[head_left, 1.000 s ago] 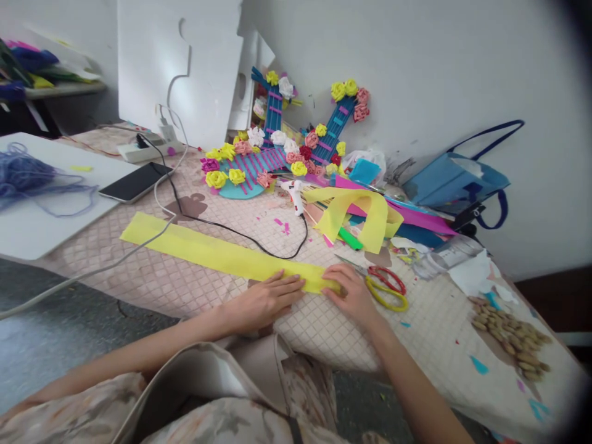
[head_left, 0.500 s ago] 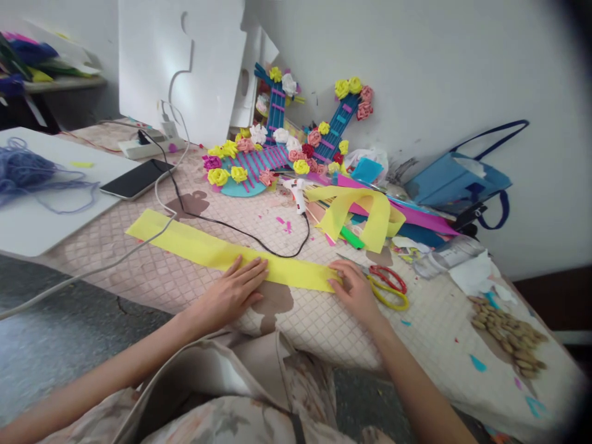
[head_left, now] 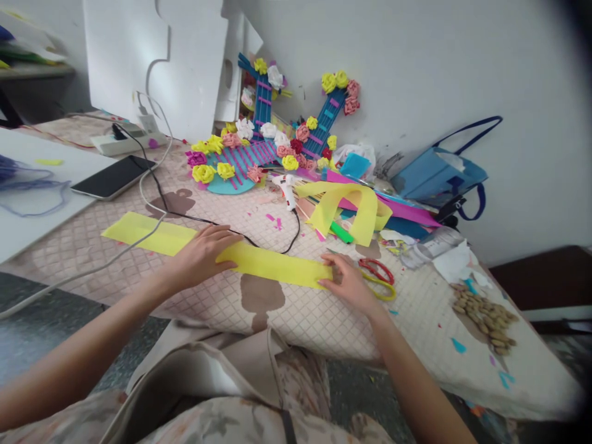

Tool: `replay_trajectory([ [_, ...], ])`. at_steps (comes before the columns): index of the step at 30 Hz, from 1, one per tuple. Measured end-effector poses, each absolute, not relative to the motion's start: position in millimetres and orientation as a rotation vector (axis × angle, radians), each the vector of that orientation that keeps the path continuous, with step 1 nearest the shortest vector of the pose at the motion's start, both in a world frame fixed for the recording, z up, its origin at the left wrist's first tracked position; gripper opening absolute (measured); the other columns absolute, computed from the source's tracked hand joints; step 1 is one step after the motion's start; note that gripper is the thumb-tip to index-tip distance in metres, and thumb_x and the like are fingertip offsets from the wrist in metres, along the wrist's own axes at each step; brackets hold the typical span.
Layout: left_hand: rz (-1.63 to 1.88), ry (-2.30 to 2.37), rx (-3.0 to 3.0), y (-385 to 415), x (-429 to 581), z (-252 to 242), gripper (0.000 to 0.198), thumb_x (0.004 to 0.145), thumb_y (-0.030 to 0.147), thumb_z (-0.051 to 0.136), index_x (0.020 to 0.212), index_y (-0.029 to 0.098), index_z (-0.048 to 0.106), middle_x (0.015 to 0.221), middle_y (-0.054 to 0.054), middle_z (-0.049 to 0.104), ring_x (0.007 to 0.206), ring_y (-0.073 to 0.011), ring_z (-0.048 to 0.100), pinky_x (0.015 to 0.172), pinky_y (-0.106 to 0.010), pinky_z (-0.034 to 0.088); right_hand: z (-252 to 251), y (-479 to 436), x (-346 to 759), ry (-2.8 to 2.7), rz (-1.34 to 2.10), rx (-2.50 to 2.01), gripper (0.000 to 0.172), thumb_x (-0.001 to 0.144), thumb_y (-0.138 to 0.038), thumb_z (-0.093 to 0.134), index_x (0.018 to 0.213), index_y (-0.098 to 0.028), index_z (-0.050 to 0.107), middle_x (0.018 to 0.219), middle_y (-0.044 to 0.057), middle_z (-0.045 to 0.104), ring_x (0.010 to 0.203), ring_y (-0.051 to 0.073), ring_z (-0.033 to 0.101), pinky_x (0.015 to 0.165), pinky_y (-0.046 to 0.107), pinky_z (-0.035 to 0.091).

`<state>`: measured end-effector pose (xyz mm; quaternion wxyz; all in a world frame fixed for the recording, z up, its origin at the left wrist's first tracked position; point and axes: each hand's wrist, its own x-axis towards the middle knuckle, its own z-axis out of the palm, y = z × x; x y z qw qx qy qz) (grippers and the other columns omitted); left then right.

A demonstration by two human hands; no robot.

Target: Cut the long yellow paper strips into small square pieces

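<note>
Head view: 1 flat yellow strip (head_left: 277,266), long axis far-left to near-right; left hand (head_left: 206,248) spread across it; right hand (head_left: 346,280) (cannot tell if gripping) at its right end; 1 pair of scissors (head_left: 380,282) beside.

I see a phone (head_left: 112,177) lying across the edge of a white board (head_left: 69,157), with purple yarn (head_left: 8,176) on the board at far left. Behind the phone I make out a power strip (head_left: 121,145) holding 2 plugs. The glue gun (head_left: 287,192) lies mid-table, its black cord curling over the cloth (head_left: 319,320). Beyond it I have a blue flowered craft (head_left: 240,166), 2 arms of it rising toward the wall (head_left: 393,68). To my right, a blue bag (head_left: 425,179) leans there; peanuts (head_left: 485,317) lie nearer.
</note>
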<state>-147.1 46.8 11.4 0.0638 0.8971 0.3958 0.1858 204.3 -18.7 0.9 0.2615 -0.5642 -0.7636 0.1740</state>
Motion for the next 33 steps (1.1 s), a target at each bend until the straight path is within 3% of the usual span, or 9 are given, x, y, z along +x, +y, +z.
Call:
replay_trajectory([
  [3, 0.496, 1.196, 2.64, 49.1, -148.9, 23.8, 0.034, 0.079, 0.034, 0.055, 0.107, 0.016, 0.058, 0.103, -0.009, 0.062, 0.098, -0.0238, 0.053, 0.087, -0.036, 0.04, 0.5, -18.0, 205.1, -2.019, 0.526, -1.566, 0.039, 0.071, -0.029, 0.066, 0.107, -0.022, 0.055, 0.1, 0.006, 0.058, 0.089, 0.022, 0.054, 0.074, 0.035, 0.046],
  [8, 0.429, 1.271, 2.447, 51.2, -153.3, 36.2, 0.022, 0.082, 0.034, 0.049, 0.086, 0.016, 0.06, 0.083, -0.005, 0.063, 0.077, -0.0183, 0.056, 0.07, -0.028, 0.04, -1.2, -16.5, 209.4, -1.888, 0.716, -1.589, 0.014, 0.077, -0.032, 0.056, 0.083, -0.02, 0.055, 0.078, 0.002, 0.057, 0.065, 0.016, 0.052, 0.058, 0.028, 0.043],
  [15, 0.38, 1.321, 2.366, 57.4, -156.8, 33.6, 0.026, 0.082, 0.039, 0.046, 0.073, 0.018, 0.057, 0.069, -0.002, 0.061, 0.063, -0.016, 0.054, 0.058, -0.025, 0.034, -7.3, -17.2, 208.8, -1.677, 0.94, -1.536, 0.017, 0.081, -0.037, 0.051, 0.087, -0.021, 0.048, 0.068, -0.001, 0.055, 0.062, 0.015, 0.053, 0.056, 0.025, 0.04],
  [22, 0.377, 1.388, 2.33, 59.7, -157.4, 31.9, 0.029, 0.081, 0.042, 0.044, 0.074, 0.017, 0.056, 0.066, -0.002, 0.058, 0.06, -0.0156, 0.052, 0.056, -0.026, 0.032, -4.3, -19.5, 208.0, -1.552, 0.978, -1.497, 0.022, 0.084, -0.043, 0.046, 0.086, -0.021, 0.049, 0.065, -0.002, 0.053, 0.056, 0.013, 0.05, 0.053, 0.025, 0.04],
  [29, 0.35, 1.403, 2.314, 62.8, -158.6, 28.9, 0.031, 0.081, 0.043, 0.043, 0.071, 0.017, 0.055, 0.062, -0.001, 0.054, 0.056, -0.0142, 0.048, 0.052, -0.025, 0.029, -5.2, -21.1, 207.6, -1.576, 1.137, -1.41, 0.023, 0.075, -0.037, 0.061, 0.089, -0.021, 0.053, 0.082, 0.002, 0.062, 0.076, 0.018, 0.059, 0.071, 0.031, 0.046],
  [33, 0.332, 1.392, 2.346, 64.5, -160.3, 27.0, 0.032, 0.083, 0.043, 0.041, 0.069, 0.016, 0.053, 0.06, 0.0, 0.052, 0.055, -0.013, 0.046, 0.051, -0.025, 0.027, -7.2, -20.6, 207.1, -1.597, 1.008, -1.469, 0.016, 0.075, -0.034, 0.059, 0.081, -0.02, 0.053, 0.074, 0.0, 0.06, 0.068, 0.016, 0.057, 0.063, 0.028, 0.045],
])
